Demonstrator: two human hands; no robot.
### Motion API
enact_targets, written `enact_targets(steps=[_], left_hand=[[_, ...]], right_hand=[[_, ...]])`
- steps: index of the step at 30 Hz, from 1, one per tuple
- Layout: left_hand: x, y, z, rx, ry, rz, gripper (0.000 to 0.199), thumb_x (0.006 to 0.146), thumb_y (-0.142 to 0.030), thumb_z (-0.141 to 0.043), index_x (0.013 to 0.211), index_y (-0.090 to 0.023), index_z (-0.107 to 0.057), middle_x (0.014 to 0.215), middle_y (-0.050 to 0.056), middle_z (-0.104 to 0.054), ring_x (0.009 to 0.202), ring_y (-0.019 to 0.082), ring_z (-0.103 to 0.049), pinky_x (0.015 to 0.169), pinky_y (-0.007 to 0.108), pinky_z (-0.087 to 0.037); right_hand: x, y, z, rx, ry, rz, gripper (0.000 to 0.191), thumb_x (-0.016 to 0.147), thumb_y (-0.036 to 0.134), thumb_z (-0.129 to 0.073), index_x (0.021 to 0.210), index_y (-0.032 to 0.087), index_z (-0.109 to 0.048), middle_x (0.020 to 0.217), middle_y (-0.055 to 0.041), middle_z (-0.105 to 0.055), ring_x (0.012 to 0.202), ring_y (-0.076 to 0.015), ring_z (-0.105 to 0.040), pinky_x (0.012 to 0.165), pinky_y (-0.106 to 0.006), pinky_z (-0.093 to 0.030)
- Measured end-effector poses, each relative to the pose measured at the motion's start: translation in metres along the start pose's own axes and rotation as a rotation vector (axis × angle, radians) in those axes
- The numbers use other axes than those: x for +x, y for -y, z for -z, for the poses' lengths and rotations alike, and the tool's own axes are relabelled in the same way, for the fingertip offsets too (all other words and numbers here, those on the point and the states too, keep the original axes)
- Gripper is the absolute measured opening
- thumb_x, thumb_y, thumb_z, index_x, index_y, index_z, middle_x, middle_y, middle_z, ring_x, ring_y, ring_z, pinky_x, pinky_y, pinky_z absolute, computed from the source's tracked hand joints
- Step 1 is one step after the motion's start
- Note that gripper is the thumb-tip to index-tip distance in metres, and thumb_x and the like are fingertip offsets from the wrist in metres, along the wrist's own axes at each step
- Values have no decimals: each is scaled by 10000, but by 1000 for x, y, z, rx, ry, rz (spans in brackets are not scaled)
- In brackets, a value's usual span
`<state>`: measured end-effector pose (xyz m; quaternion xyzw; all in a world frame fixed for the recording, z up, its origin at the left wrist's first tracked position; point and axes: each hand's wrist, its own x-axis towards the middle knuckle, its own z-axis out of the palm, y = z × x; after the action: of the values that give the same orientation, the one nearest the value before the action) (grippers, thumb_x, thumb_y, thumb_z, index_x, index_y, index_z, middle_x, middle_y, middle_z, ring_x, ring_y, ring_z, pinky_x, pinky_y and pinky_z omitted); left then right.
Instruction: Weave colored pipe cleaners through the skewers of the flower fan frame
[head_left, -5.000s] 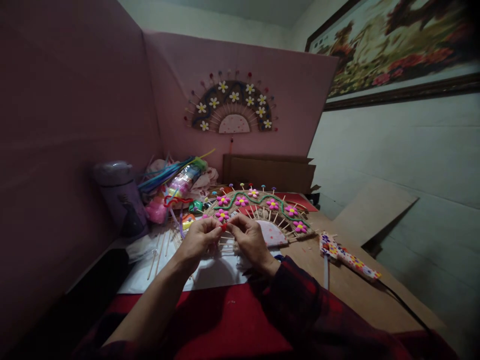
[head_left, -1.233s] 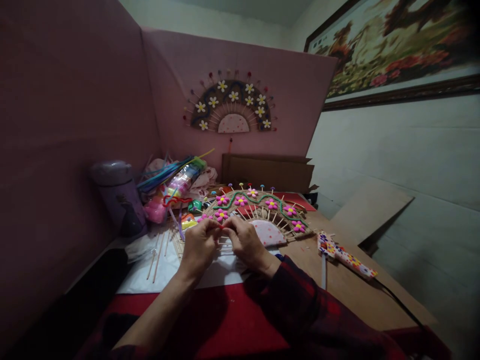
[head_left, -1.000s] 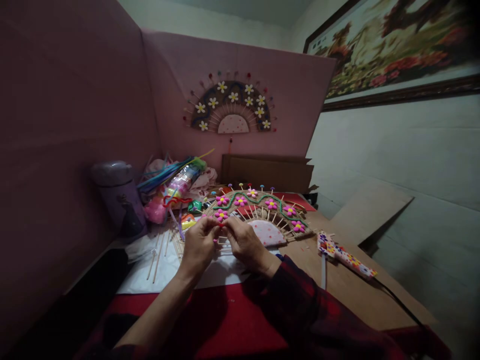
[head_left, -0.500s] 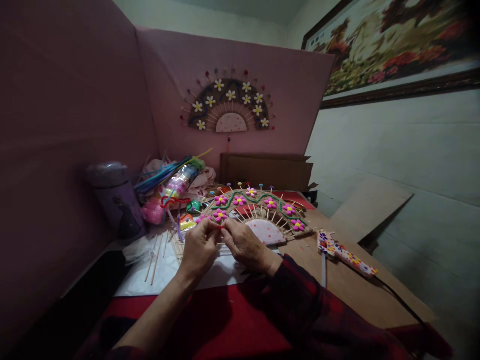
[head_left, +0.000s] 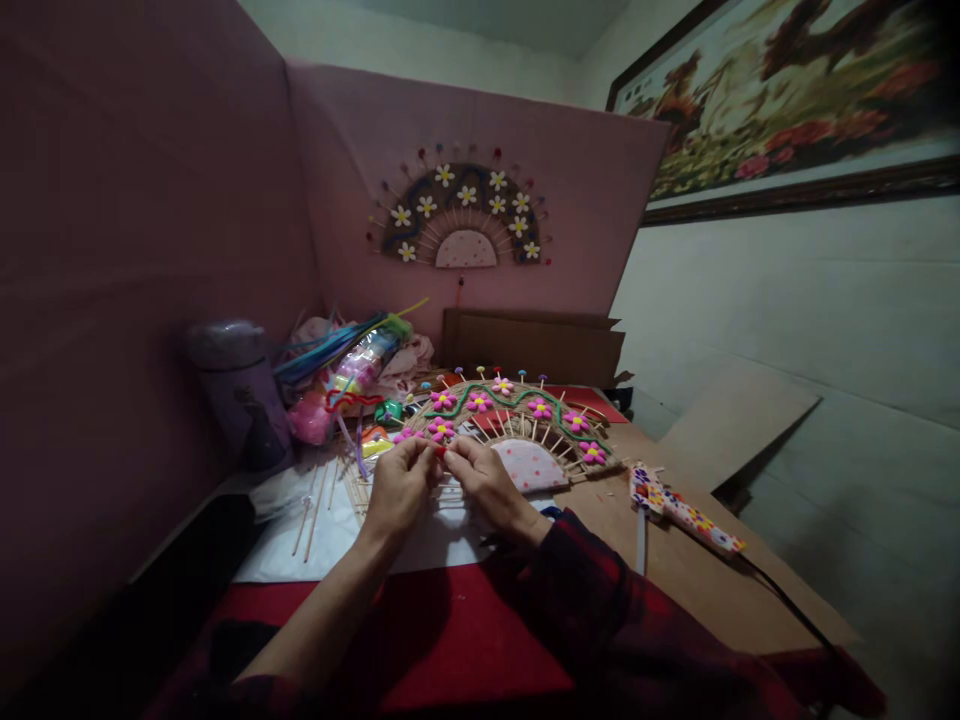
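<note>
So, left of centre, a clear packet (head_left: 364,362) holds multicoloured contents; mid-frame, left hand (head_left: 397,490) and right hand (head_left: 489,487) pinch a red piece (head_left: 440,453) between nearly closed fingertips (head_left: 454,453).

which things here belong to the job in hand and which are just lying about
Likely part of the job:
red piece, pinched between left hand and right hand
pink-flowered fan just beyond
loose thin sticks
patterned corded tool

Apparently just lying about:
purple bottle
cardboard strip behind the fan
board by the wall
</note>
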<state>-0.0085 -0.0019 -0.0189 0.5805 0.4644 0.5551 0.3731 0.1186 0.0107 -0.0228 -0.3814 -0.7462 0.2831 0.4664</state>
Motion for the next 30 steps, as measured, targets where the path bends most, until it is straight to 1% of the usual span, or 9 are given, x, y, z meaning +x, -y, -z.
enact_targets(steps=[4, 7, 10, 12, 16, 20, 25, 28, 30], left_hand=[[1, -4, 1, -52, 35, 91, 247, 679, -376, -586, 627, -139, -538, 467, -27, -528, 348, 81, -437, 369, 205, -344], [2, -3, 1, -75, 16, 94, 250, 674, -379, -597, 650, -135, -546, 493, -20, -549, 357, 81, -460, 355, 197, -367], [2, -2, 1, -87, 22, 78, 239, 665, -369, -606, 662, -135, -557, 503, -23, -544, 365, 83, -465, 337, 196, -384], [3, -6, 3, -112, 68, 95, 242, 641, -367, -624, 657, -133, -564, 510, -19, -548, 375, 92, -477, 321, 203, -394], [3, -20, 11, -160, 231, 221, 269, 585, -366, -675, 620, -112, -592, 539, 28, -603, 400, 107, -520, 347, 220, -422], [2, -28, 16, -170, 253, 270, 245, 588, -330, -683, 598, -96, -611, 550, 55, -630, 403, 100, -530, 379, 210, -412], [2, -23, 12, -143, 201, 181, 170, 600, -260, -636, 535, -119, -566, 437, 3, -566, 357, 86, -489, 366, 197, -390], [2, -12, 7, -129, 183, 129, 146, 615, -247, -597, 536, -144, -531, 391, -29, -523, 329, 92, -470, 349, 202, -379], [2, -3, 4, -104, 140, 106, 127, 618, -246, -582, 548, -157, -524, 390, -42, -515, 325, 93, -463, 343, 202, -374]], right_hand=[[1, 0, 5, 26, 36, 3, 217, 831, 244, -415, 628, 173, -447, 621, 30, -449, 612, -109, -424, 572, -224, -329], [2, -1, 4, 17, 43, 32, 234, 857, 251, -378, 641, 179, -432, 626, 35, -433, 603, -105, -410, 564, -221, -328], [2, 0, 4, -4, 40, 38, 188, 843, 233, -406, 667, 179, -447, 637, 34, -459, 612, -107, -430, 578, -224, -337], [3, 0, 7, -6, 49, 38, 165, 833, 220, -417, 677, 180, -457, 641, 32, -473, 619, -110, -445, 588, -226, -345], [4, 2, 15, 4, 140, 56, 149, 834, 203, -411, 701, 180, -475, 649, 32, -477, 625, -110, -451, 584, -220, -351], [4, 3, 20, -17, 193, 99, 157, 838, 192, -412, 694, 179, -474, 653, 31, -477, 624, -106, -448, 572, -215, -344], [0, 3, 11, -164, 114, 168, 162, 824, 157, -415, 667, 192, -434, 612, 37, -457, 563, -105, -422, 538, -219, -316], [-4, 0, 3, -278, 34, 209, 156, 820, 156, -409, 672, 201, -430, 634, 23, -468, 572, -116, -427, 545, -230, -312], [-6, -2, -3, -356, -20, 225, 150, 822, 157, -396, 685, 202, -433, 664, 5, -484, 594, -128, -434, 556, -239, -311]])
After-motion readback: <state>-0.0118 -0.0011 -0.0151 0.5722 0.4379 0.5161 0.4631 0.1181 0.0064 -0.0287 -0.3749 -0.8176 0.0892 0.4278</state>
